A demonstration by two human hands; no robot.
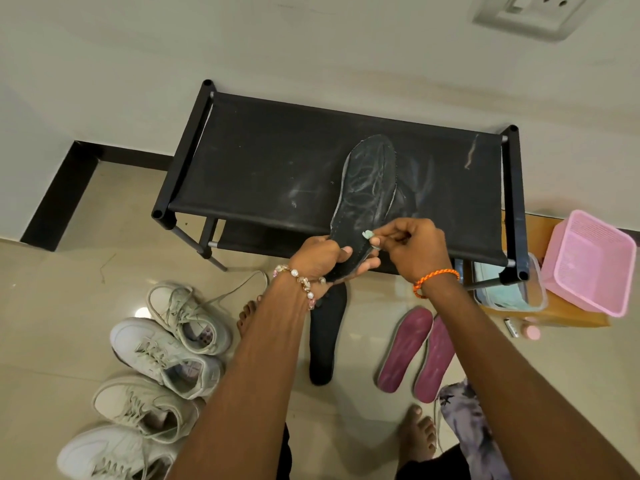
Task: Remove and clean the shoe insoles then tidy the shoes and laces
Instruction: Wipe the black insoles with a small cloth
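Observation:
A black insole (367,188), streaked with pale marks, lies tilted over the black shoe rack's top (277,161). My left hand (322,258) grips its heel end. My right hand (412,251) pinches a small pale green piece (367,234) against the insole's edge. A second black insole (325,337) lies on the floor below my hands. Two maroon insoles (419,351) lie side by side on the floor to the right. Several white and beige sneakers (166,358) with loose laces stand in a row at the left.
A pink plastic basket (588,261) sits at the right on a brown board beside a clear container (509,292). A small pink bottle (530,332) lies near them. A patterned cloth (471,424) hangs at lower right. My bare feet stand on the tiled floor.

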